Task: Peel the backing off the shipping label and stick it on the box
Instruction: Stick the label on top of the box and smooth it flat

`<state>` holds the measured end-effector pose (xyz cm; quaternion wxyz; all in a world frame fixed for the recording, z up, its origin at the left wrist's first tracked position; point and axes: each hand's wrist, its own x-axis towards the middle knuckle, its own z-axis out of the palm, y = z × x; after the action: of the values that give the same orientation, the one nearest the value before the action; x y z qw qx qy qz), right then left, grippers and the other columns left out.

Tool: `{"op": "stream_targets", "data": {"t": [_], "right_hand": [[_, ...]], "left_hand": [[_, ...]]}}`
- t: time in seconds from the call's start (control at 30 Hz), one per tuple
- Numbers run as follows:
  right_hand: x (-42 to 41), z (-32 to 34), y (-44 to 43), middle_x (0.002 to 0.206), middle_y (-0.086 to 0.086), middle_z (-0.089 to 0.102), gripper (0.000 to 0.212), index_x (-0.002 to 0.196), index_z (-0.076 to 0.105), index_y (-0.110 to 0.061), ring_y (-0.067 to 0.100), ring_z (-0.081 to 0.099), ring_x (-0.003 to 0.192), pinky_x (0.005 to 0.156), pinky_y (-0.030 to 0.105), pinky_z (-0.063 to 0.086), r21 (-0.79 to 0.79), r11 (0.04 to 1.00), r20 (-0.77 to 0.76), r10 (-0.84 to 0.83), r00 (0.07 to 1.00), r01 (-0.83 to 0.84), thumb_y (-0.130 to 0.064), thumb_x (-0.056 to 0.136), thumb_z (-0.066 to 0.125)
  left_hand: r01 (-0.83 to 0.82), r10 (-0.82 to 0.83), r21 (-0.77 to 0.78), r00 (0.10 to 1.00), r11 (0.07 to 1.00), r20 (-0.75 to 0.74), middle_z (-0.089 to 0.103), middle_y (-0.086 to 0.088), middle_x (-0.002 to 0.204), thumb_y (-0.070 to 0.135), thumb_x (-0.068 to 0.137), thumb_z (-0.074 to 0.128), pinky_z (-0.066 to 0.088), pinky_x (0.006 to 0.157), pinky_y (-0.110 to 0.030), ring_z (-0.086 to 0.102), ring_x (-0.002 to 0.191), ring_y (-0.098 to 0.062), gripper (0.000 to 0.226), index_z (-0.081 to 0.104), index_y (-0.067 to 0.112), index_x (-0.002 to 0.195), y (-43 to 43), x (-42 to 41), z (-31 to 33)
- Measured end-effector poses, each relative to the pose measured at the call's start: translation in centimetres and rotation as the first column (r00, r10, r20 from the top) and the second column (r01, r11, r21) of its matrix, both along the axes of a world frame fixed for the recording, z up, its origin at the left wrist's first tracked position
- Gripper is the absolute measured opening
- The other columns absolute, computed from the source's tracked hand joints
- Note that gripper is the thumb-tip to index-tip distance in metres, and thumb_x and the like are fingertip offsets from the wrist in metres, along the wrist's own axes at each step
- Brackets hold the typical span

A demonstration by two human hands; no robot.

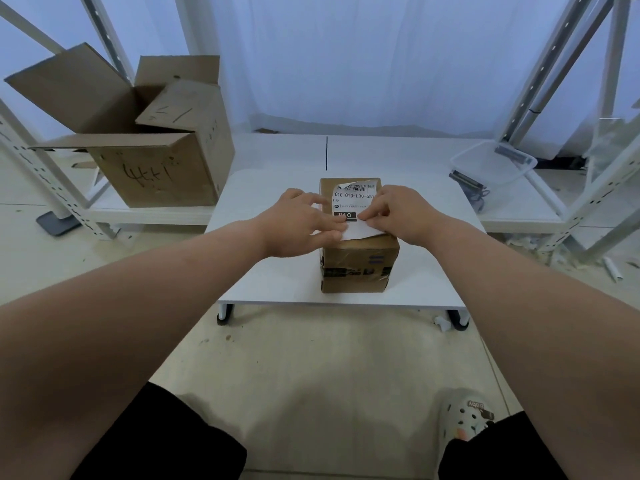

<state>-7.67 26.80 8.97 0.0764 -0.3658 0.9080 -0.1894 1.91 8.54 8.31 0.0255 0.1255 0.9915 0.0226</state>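
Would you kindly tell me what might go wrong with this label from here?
The label has a curled far corner, so it may crease when pressed. Its near end looks lifted off the box, so it might land crooked. The right hand pinches it beside the left hand; adhesive may catch fingers.

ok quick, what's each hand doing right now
Left hand: open, fingers flat on the shipping label atop the box.
Right hand: pinching the label's near edge.

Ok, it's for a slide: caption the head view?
Left hand presses, right hand pinches a shipping label atop a taped box on a table.
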Motion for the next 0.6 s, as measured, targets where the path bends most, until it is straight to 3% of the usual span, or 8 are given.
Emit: {"op": "stream_targets", "data": {"t": [0.13, 0.27, 0.43, 0.6], "right_hand": [[0.2, 0.0, 0.0, 0.122, 0.007, 0.056, 0.025, 0.114, 0.069, -0.013, 0.023, 0.050, 0.113, 0.084, 0.018, 0.032, 0.004, 1.000, -0.010, 0.011, 1.000, -0.011, -0.015, 0.092, 0.058], [0.2, 0.2, 0.0, 0.123, 0.007, 0.056, 0.026, 0.116, 0.069, -0.014, 0.022, 0.050, 0.113, 0.083, 0.016, 0.030, -0.002, 1.000, -0.010, -0.001, 1.000, 0.001, -0.015, 0.092, 0.057], [0.6, 0.2, 0.2, 0.109, 0.001, 0.055, 0.026, 0.116, 0.068, -0.012, 0.022, 0.051, 0.113, 0.081, 0.016, 0.029, -0.004, 1.000, -0.012, -0.004, 1.000, 0.004, -0.015, 0.093, 0.057], [0.9, 0.1, 0.0, 0.127, 0.009, 0.056, 0.026, 0.116, 0.068, -0.014, 0.026, 0.051, 0.115, 0.085, 0.018, 0.031, 0.012, 1.000, -0.020, -0.020, 1.000, 0.020, -0.015, 0.093, 0.056]], "left_hand": [[0.107, -0.106, -0.066, 0.994, 0.992, 0.030, 0.036, 0.017, 0.150, 0.042, 0.100, 0.026, 0.006, 0.115, -0.036, 0.012, 0.147, -0.012, 0.044, 0.037, 0.035, 0.142, -0.1, 0.6, -0.2], [0.093, -0.091, -0.095, 0.996, 0.991, 0.019, 0.032, 0.018, 0.151, 0.039, 0.101, 0.027, 0.005, 0.117, -0.037, 0.012, 0.147, -0.013, 0.043, 0.034, 0.036, 0.143, -1.2, 0.4, -0.1], [0.191, -0.197, -0.085, 0.977, 0.978, -0.082, 0.051, 0.013, 0.139, 0.047, 0.092, 0.035, 0.018, 0.112, -0.040, 0.029, 0.142, -0.019, 0.047, 0.057, 0.028, 0.129, -1.7, 1.0, 0.1], [0.267, -0.273, -0.066, 0.953, 0.962, -0.133, 0.066, 0.008, 0.122, 0.046, 0.081, 0.033, 0.031, 0.103, -0.037, 0.049, 0.127, -0.023, 0.054, 0.072, 0.022, 0.108, -0.5, 1.9, 0.5]]}}
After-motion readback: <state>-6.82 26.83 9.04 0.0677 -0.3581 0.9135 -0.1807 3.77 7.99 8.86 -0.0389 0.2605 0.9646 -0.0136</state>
